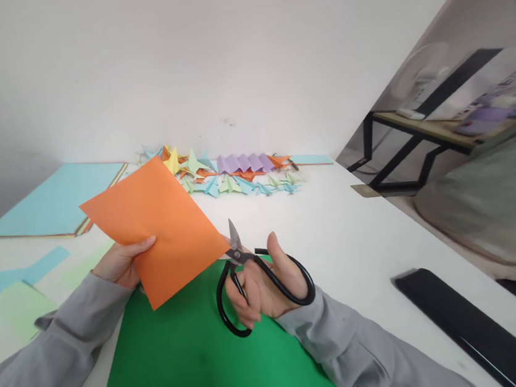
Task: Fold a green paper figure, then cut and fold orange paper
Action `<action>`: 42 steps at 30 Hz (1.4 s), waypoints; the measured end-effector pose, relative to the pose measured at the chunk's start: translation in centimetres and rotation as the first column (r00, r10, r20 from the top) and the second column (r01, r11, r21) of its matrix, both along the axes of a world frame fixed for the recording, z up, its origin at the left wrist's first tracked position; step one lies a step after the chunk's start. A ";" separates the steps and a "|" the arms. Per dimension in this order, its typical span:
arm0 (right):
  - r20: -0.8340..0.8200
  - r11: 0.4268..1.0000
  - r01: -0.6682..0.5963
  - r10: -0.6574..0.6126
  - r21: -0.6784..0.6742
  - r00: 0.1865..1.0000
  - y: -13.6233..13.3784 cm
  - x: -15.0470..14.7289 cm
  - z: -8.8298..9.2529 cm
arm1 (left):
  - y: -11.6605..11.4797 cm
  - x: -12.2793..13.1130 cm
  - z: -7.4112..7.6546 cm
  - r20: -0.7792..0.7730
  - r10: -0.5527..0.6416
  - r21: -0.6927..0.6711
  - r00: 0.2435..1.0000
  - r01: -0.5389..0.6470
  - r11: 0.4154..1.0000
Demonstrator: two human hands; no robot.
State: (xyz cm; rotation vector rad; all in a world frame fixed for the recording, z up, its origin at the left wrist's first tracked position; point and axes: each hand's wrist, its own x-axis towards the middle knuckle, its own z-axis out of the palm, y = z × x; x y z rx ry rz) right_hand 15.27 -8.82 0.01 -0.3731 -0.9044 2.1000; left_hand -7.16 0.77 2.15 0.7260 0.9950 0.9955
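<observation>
My left hand [128, 261] pinches the lower left edge of an orange sheet of paper [159, 229], thumb on the front and fingers behind. The sheet is held up, tilted, above a green mat [206, 354]. In my right hand [266, 286] are black-handled scissors [237, 255], with the fingers and thumb through the loops. The scissor blades stand apart at the sheet's right corner; one blade points up, and the other is partly hidden, so I cannot tell whether they touch the paper.
A stack of coloured paper [54, 201] with light blue on top lies at the back left. Folded paper shapes [229, 184] line the wall, beside a purple pleated strip [244, 164]. Blue paper strips [20, 276] lie left. A long black object [478, 324] rests at right.
</observation>
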 end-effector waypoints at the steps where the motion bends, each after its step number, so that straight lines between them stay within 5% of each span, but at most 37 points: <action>1: 0.000 1.000 0.018 -0.018 0.000 1.000 0.0 0.0 0.1 | 0.0 0.1 0.0 -0.001 0.016 0.001 1.000 -0.016 1.000; 10: 0.098 0.994 0.108 -0.106 -0.016 0.990 0.0 -0.2 0.5 | 0.1 0.0 0.0 0.013 0.030 -0.002 0.999 -0.030 1.000; 29: 0.059 0.990 -0.109 0.114 -0.087 0.992 0.0 0.5 0.2 | -0.1 0.0 0.1 -0.017 -0.042 -0.012 0.999 0.042 0.999; 42: 0.064 0.996 -0.010 0.015 -0.088 0.998 0.3 0.4 -0.1 | 0.2 -0.3 0.0 -0.009 -0.019 0.025 1.000 0.019 1.000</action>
